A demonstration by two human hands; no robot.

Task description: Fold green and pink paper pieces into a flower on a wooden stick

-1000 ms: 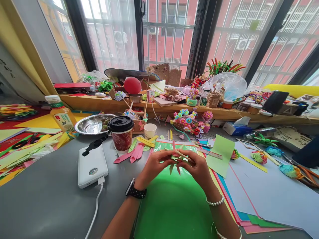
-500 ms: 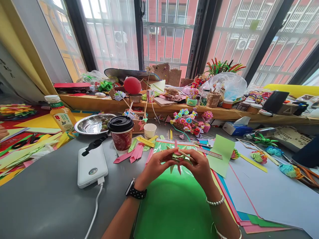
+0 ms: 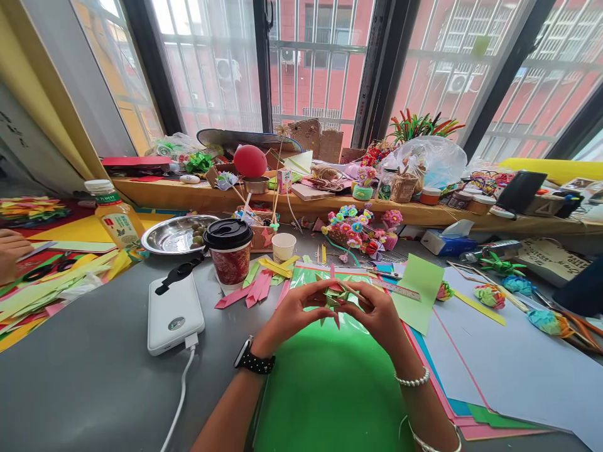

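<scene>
Between my hands, above a green plastic folder (image 3: 330, 389), is a folded paper flower (image 3: 335, 295) with pink and light green pointed petals. My left hand (image 3: 301, 311) pinches its left side, thumb below and fingers above. On the other side my right hand (image 3: 372, 314) is closed on the flower, and a thin wooden stick (image 3: 349, 289) lies along its fingers. The fingertips partly hide the flower's centre. Folded pink paper strips (image 3: 257, 289) and yellow strips (image 3: 281, 267) lie beyond my left hand. A light green paper sheet (image 3: 418, 292) is right of my right hand.
On the left are a white power bank (image 3: 175, 314) with a cable, a lidded coffee cup (image 3: 229, 251), a steel plate (image 3: 157, 235) and a juice bottle (image 3: 117, 216). Another person's hand (image 3: 12, 251) is at the far left. White paper sheets (image 3: 513, 351) and paper flowers (image 3: 490, 295) lie right.
The paper flower has turned and tilted slightly between my fingers. My right wrist has shifted a little to the right. At the far left, another person's hand has come further into view.
</scene>
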